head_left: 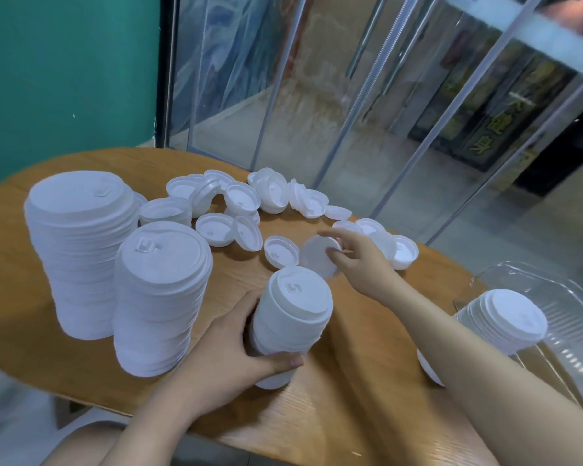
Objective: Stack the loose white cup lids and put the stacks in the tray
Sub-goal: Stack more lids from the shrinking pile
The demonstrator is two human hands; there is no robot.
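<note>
My left hand (231, 348) grips a short stack of white lids (292, 317) standing on the wooden table near its front edge. Just beyond that stack, my right hand (357, 260) pinches a single white lid (317, 257), held tilted above the table. Several loose lids (236, 210) lie scattered across the far side, some upside down. Two tall lid stacks stand at the left, the taller (81, 250) behind the shorter (162, 297). A clear plastic tray (566, 317) at the right edge holds one stack lying tilted (505, 321).
The round wooden table (367, 398) ends close to me and curves away at the right, where the tray overhangs. A green wall and glass panels stand behind the table. Another white lid (429, 368) shows under my right forearm.
</note>
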